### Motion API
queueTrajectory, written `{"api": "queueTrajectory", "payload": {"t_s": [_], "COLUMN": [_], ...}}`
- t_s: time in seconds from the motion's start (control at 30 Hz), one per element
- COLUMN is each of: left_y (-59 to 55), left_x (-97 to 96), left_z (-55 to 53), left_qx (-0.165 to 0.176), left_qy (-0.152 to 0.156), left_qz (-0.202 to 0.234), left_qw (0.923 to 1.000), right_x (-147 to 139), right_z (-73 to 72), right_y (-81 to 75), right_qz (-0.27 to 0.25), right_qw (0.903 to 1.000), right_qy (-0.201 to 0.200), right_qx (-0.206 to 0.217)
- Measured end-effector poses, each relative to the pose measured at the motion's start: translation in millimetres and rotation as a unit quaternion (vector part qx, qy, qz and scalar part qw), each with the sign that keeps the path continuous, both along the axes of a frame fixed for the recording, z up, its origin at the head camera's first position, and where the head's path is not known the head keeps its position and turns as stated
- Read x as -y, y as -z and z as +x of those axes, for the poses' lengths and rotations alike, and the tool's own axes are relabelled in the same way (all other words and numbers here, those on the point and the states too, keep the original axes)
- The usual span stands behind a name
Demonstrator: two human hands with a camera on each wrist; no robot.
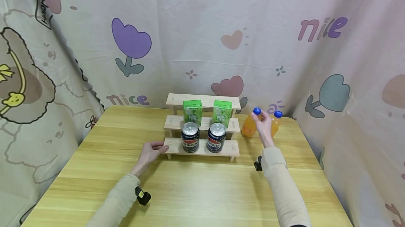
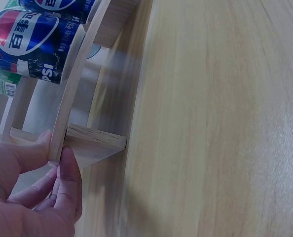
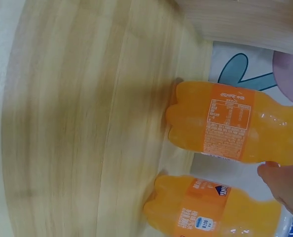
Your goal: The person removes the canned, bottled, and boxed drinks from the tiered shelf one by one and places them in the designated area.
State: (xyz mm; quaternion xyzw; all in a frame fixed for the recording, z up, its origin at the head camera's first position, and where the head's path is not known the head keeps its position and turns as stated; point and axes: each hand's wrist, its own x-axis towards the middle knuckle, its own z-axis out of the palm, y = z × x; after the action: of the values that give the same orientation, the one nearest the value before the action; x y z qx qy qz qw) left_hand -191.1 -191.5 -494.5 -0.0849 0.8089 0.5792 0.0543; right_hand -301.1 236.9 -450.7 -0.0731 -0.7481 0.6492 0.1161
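A three-tier wooden shelf (image 1: 172, 146) stands on the table. My left hand (image 1: 151, 153) pinches the left end of its lowest board, thumb above and fingers beneath in the left wrist view. Two dark blue Pepsi cans (image 1: 190, 137) stand on that board, and two green drink cartons (image 1: 192, 112) stand on the middle one. Right of the shelf, my right hand (image 1: 264, 125) grips an orange soda bottle (image 1: 249, 127) near its neck, below the blue cap. A second orange soda bottle (image 3: 205, 207) stands beside it, partly behind the hand in the head view.
The wooden table (image 1: 202, 191) reaches back to a patterned curtain (image 1: 190, 44), which also hangs along both sides. The shelf's top board (image 1: 204, 99) rises behind the cartons. Wrist cameras (image 1: 143, 196) sit on both sleeves.
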Motion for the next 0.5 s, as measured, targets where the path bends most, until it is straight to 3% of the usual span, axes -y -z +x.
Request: {"api": "queueTrajectory", "payload": {"t_s": [0.2, 0.4, 0.5], "left_y": [-0.6, -0.9, -1.4], "left_x": [-0.3, -0.7, -0.9], "left_z": [0.9, 0.4, 0.1], "left_qx": [0.000, 0.003, 0.006], "left_qy": [0.005, 0.001, -0.001], "left_qz": [0.002, 0.009, 0.014], "left_qw": [1.0000, 0.9999, 0.9999], "right_x": [1, 10, 18], "right_z": [4.8, 13.1, 17.5], "right_y": [-1.9, -12.8, -22.5], "right_qz": [-0.003, 0.026, 0.031], "right_qw": [0.9996, 0.9931, 0.9889], "right_qy": [-0.006, 0.017, -0.002], "right_qx": [-0.026, -0.113, -0.145]}}
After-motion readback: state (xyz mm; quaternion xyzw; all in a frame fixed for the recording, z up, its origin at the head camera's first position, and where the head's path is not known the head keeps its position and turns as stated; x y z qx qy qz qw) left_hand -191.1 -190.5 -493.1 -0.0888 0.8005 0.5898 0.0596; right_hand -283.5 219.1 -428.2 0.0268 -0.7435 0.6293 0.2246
